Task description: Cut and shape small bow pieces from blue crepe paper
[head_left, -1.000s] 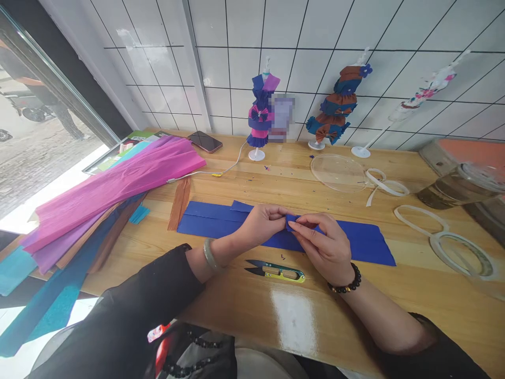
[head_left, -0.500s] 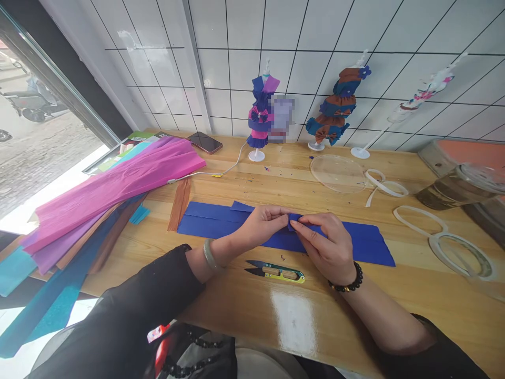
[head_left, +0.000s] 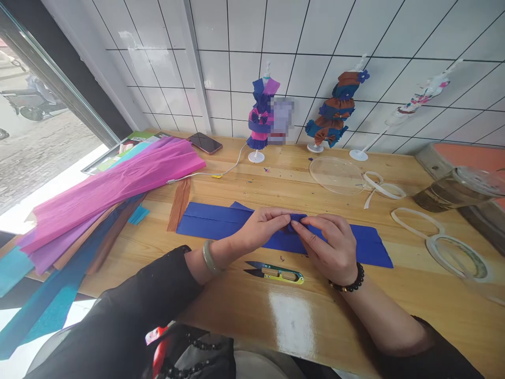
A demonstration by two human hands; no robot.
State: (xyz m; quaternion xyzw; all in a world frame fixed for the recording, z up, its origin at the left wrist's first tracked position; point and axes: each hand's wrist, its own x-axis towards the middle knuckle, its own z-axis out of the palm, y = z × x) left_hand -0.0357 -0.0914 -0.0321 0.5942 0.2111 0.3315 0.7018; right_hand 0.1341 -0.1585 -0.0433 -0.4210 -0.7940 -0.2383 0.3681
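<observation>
Between my two hands is a small folded piece of blue crepe paper (head_left: 298, 218). My left hand (head_left: 265, 225) pinches its left side with thumb and fingers. My right hand (head_left: 330, 243) grips its right side, thumb and fingertips pressed on it. Beneath both hands a long blue crepe paper strip (head_left: 213, 220) lies flat across the wooden table. Thread snips (head_left: 275, 272) with a yellow and green handle rest on the wood just in front of the strip, blades pointing left. The fingers partly hide the folded piece.
Crepe paper sheets (head_left: 118, 179) are piled at the left, near a brown strip (head_left: 179, 204) and a phone (head_left: 205, 142). Paper-dressed stands (head_left: 259, 113) line the tiled wall. At the right are a clear disc (head_left: 335, 175), tape rolls (head_left: 457, 257) and a dark cup (head_left: 453, 189).
The small blue piece between my fingers has turned and now shows wider and flatter. My right hand has shifted slightly to the right; my left hand stays nearly in place.
</observation>
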